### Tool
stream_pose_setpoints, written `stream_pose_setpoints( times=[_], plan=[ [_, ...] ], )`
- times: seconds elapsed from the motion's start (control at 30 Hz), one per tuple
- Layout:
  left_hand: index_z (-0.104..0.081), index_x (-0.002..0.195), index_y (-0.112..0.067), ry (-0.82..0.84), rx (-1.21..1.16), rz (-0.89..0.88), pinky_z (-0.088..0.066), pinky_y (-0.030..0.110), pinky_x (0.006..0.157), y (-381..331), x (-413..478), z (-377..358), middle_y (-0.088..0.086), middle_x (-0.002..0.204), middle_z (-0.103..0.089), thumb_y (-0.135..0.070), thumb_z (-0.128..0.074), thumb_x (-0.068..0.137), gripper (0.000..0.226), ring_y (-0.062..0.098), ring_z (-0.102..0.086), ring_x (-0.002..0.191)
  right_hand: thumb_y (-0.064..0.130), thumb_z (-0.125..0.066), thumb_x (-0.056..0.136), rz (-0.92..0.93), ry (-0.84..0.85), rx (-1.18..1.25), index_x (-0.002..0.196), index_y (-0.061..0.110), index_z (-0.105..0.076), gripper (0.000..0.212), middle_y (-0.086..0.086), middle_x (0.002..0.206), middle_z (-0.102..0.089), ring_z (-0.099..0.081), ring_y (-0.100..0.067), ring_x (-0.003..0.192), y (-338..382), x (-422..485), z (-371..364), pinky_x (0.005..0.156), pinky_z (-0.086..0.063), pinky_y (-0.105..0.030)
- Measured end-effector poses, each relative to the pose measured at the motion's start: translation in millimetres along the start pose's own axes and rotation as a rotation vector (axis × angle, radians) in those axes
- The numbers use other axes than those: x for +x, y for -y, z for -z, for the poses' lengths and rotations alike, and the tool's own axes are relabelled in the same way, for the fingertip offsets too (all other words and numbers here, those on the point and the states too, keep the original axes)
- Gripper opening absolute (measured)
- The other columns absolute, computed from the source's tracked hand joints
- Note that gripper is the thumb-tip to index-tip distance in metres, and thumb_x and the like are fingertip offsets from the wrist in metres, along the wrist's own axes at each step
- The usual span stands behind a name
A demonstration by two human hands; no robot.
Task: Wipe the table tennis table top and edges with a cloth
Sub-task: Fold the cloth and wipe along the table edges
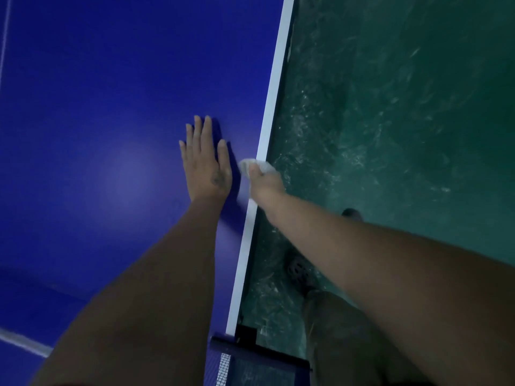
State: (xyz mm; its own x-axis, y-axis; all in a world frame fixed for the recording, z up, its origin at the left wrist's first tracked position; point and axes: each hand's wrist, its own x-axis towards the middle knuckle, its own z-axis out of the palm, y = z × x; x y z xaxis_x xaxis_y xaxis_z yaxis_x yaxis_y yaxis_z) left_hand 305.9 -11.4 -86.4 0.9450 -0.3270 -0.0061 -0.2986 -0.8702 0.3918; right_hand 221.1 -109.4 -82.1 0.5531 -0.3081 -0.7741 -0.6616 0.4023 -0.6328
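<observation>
A: What is held, and where?
B: A small crumpled white cloth (255, 165) is gripped in the right hand (266, 183), thumb clamped on it, at the white-striped edge (274, 101) of the flat blue table tennis table (111, 93). The left hand (204, 165) is laid flat, fingers straight.
A: Which step?
B: Edge wiping, it is judged; the cloth must next be drawn along the stripe.

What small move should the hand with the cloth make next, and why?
Probably slide the cloth along the white edge, away from the net. The right hand grips it on that edge, the left hand lies flat on the table, and a long run of edge lies ahead.
</observation>
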Motion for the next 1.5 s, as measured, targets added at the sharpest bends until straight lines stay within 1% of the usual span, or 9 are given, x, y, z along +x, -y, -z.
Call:
stream_pose_setpoints(
  times=[0.17, 0.37, 0.53, 0.7, 0.83, 1.07, 1.2, 1.37, 1.5],
  plan=[
    [-0.029, 0.171, -0.024, -0.044, 0.145, 0.056, -0.004, 0.046, 0.137, -18.6, 23.6, -15.6, 0.001, 0.181, -0.018, -0.045, -0.026, 0.115, 0.061, 0.023, -0.008, 0.168, 0.032, -0.046, 0.115, 0.054, 0.096, -0.089, 0.132, 0.020, -0.070, 0.032, 0.014, 0.106, -0.065, -0.057, 0.008, 0.082, 1.2, -11.4, 23.6, 0.074, -0.044, -0.005],
    [-0.034, 0.170, -0.026, -0.082, 0.156, 0.060, -0.005, 0.043, 0.137, -18.1, 23.6, -17.8, -0.001, 0.180, -0.022, -0.038, -0.029, 0.116, 0.055, 0.020, -0.010, 0.168, 0.043, -0.048, 0.107, 0.034, 0.076, 0.018, 0.115, 0.016, -0.076, 0.040, 0.005, 0.110, -0.077, -0.070, -0.001, 0.099, -31.3, -14.1, 2.3, 0.094, -0.056, -0.026],
    [-0.039, 0.168, -0.023, -0.108, 0.149, 0.044, -0.010, 0.047, 0.136, -15.9, 24.7, -20.7, 0.002, 0.178, -0.026, -0.032, -0.034, 0.116, 0.053, 0.023, -0.015, 0.168, 0.029, -0.050, 0.114, 0.030, -0.026, 0.039, 0.117, 0.021, -0.074, 0.025, 0.017, 0.100, -0.073, -0.064, 0.021, 0.082, 33.0, 43.0, 14.5, 0.081, -0.048, -0.003],
    [-0.040, 0.167, -0.022, -0.121, 0.145, 0.036, -0.012, 0.049, 0.136, -15.3, 25.5, -20.7, 0.003, 0.178, -0.027, -0.031, -0.034, 0.117, 0.052, 0.023, -0.016, 0.167, 0.057, -0.049, 0.108, -0.003, -0.029, -0.038, 0.143, 0.018, -0.061, 0.054, 0.002, 0.141, -0.068, -0.071, -0.015, 0.115, 91.2, 97.1, 28.1, 0.102, -0.057, -0.033],
    [-0.041, 0.167, -0.021, -0.120, 0.139, 0.033, -0.013, 0.049, 0.136, -16.0, 25.7, -20.4, 0.003, 0.178, -0.027, -0.031, -0.035, 0.116, 0.052, 0.023, -0.016, 0.167, 0.040, -0.051, 0.112, 0.096, -0.018, -0.119, 0.127, 0.021, -0.071, 0.031, 0.021, 0.109, -0.071, -0.065, 0.018, 0.094, 62.9, 70.3, 32.2, 0.092, -0.051, -0.006],
    [-0.040, 0.167, -0.021, -0.118, 0.128, 0.032, -0.014, 0.051, 0.136, -15.7, 24.5, -19.3, 0.004, 0.178, -0.028, -0.029, -0.038, 0.116, 0.052, 0.024, -0.016, 0.167, 0.093, -0.033, 0.087, -0.051, -0.060, -0.233, 0.150, 0.014, -0.050, 0.102, -0.008, 0.147, -0.059, -0.067, -0.029, 0.118, 28.2, 55.1, 11.1, 0.103, -0.056, -0.050],
    [-0.041, 0.167, -0.021, -0.109, 0.134, 0.032, -0.015, 0.051, 0.135, -16.5, 23.8, -19.2, 0.004, 0.178, -0.027, -0.030, -0.036, 0.116, 0.052, 0.024, -0.016, 0.167, 0.055, -0.046, 0.110, 0.091, -0.036, -0.103, 0.137, 0.023, -0.066, 0.046, 0.006, 0.132, -0.071, -0.067, -0.005, 0.106, 86.6, 77.6, 28.3, 0.089, -0.052, -0.019],
    [-0.043, 0.166, -0.018, -0.094, 0.154, 0.018, -0.018, 0.055, 0.134, -16.5, 22.5, -17.8, 0.006, 0.178, -0.028, -0.029, -0.036, 0.116, 0.052, 0.026, -0.017, 0.167, 0.077, -0.036, 0.098, 0.001, -0.089, -0.201, 0.151, 0.016, -0.050, 0.082, -0.011, 0.138, -0.065, -0.069, -0.029, 0.114, 116.5, 131.9, 42.1, 0.100, -0.055, -0.045],
    [-0.043, 0.165, -0.016, -0.081, 0.159, 0.028, -0.021, 0.058, 0.132, -18.8, 25.2, -16.1, 0.008, 0.177, -0.029, -0.028, -0.037, 0.115, 0.052, 0.029, -0.019, 0.167, 0.058, -0.048, 0.109, 0.015, -0.064, -0.140, 0.134, 0.022, -0.062, 0.046, 0.001, 0.131, -0.070, -0.070, -0.019, 0.119, 117.5, 78.7, 46.6, 0.097, -0.053, -0.025]
  ],
)
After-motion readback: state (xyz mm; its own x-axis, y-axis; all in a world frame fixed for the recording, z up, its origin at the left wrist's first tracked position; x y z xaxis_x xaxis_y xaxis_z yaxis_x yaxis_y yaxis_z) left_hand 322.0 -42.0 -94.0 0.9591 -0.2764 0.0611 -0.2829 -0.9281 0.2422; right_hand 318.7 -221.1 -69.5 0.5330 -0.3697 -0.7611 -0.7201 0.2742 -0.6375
